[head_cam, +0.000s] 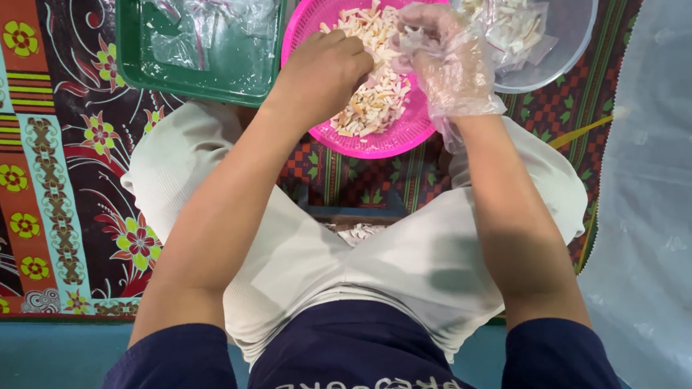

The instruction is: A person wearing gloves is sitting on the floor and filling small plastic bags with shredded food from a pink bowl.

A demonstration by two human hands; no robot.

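patterned floor mat (36, 154) in dark red, orange and teal covers the ground where i sit cross-legged, looking down over pale trousers (316, 258) at my own two hands.

going from the grip outward: my left hand (323, 69) is bare, fingers curled down into the heap of pale cut pieces (378, 98); whether it has pinched any up i cannot tell, since the fingertips are buried. my right hand (447, 62), in a thin clear plastic glove, is bunched loosely around a small clear bag (412, 39) and a few of the pieces, the fingers half closed on it just above the heap.

those pieces lie in a pink perforated basket (310, 19) right in front of my knees. touching its right rim is a clear plastic bowl (568, 39) with more of the pieces in a bag. to the left, just beside the basket, a green tray (135, 54) holds a loose pile of empty clear zip bags (205, 2).

my judgement: this is the filling stage, pieces going from basket into the small bag. a next scoop would call for keeping the bag mouth open with the gloved hand.
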